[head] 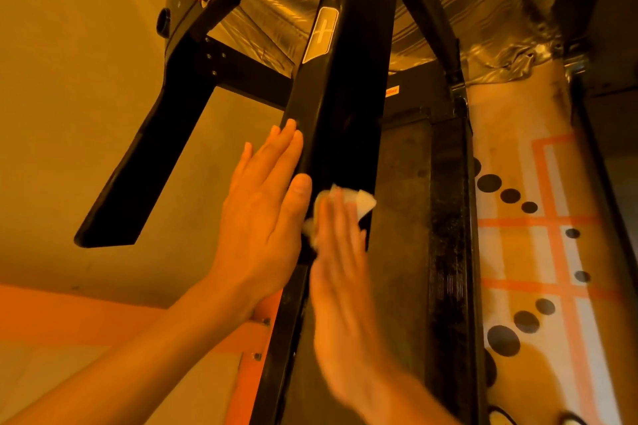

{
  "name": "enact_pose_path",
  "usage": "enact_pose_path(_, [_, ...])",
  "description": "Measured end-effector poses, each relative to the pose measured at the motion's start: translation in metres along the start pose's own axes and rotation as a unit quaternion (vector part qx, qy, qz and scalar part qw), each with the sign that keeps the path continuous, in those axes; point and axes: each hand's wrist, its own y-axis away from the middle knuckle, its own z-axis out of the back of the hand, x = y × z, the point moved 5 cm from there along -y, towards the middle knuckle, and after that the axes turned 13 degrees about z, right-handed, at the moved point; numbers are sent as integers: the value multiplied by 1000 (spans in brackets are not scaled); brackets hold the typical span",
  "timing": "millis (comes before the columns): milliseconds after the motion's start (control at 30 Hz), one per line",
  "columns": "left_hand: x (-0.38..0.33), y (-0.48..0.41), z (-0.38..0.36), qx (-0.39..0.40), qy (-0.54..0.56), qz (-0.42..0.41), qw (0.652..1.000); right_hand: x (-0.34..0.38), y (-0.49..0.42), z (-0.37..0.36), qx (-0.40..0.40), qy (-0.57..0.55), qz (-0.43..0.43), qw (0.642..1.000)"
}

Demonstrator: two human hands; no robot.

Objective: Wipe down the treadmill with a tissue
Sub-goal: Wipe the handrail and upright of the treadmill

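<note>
Head view: crumpled white tissue (362,203) pinned to the glossy black treadmill upright (345,114) under the right hand (340,272).

I read the upright's long axis as running from 6 o'clock up to just past 12, and the next stroke turns on that line. The right hand lies flat on the front face, fingers straight and together and blurred. The tissue is pressed beneath its fingertips and pokes out at the hand's 12 to 1 o'clock. The left hand (262,214) is flat too, fingers straight, laid against the upright's left edge at 9 o'clock from the tissue, thumb just beside it, holding nothing. A silver plus-marked label (322,33) sits well up the bar at 12 o'clock. My judgement: the right hand should carry the tissue along that axis while the left only braces.
</note>
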Motion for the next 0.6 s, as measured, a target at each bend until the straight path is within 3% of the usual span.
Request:
enact_pose_path(100, [-2, 0, 0, -4, -24, -9, 1000, -2, 21, -4, 8, 31, 28, 999])
enact_pose_path(267, [-4, 1, 1, -9, -26, -23, 999, -76, -50, 40, -49, 4, -84, 995])
enact_pose_path(467, [-1, 1, 1, -1, 0, -21, 1000, -23, 21, 8, 16, -24, -10, 1000])
enact_pose_path(600, [0, 0, 2, 12, 39, -14, 999, -64, -69, 41, -31, 43, 2, 999])
